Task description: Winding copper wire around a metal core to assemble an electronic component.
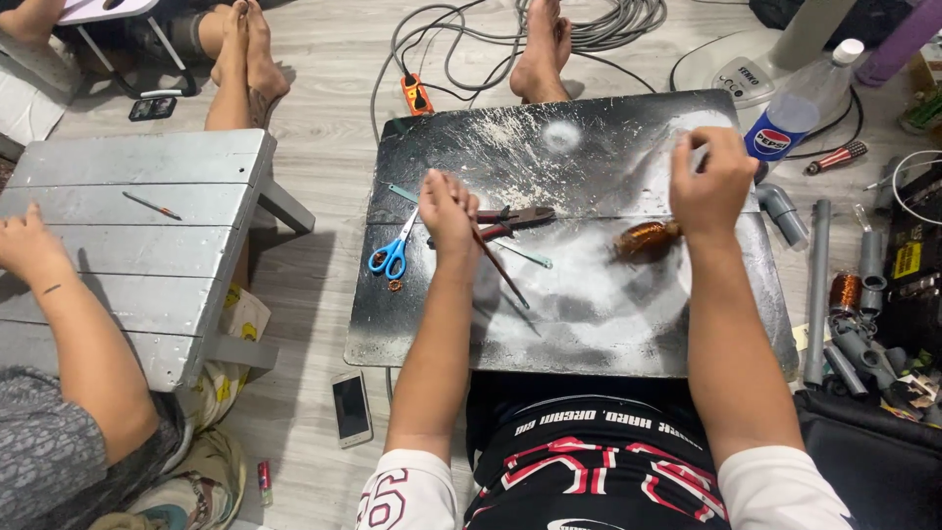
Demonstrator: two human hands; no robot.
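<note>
Item count. On the bench [589, 334]: one pair of blue-handled scissors [394, 251], one pair of pliers [515, 218], one copper coil [648, 239]. On the floor [324, 294]: one phone [351, 407], one plastic bottle [800, 103].

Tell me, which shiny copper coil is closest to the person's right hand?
The copper coil lying on the dark board, just below the right hand. The other copper coil sits off the board, among the grey pipes on the floor.

1 head-worn view, steeply downward and close over the dark work board [589, 324] on the floor.
</note>
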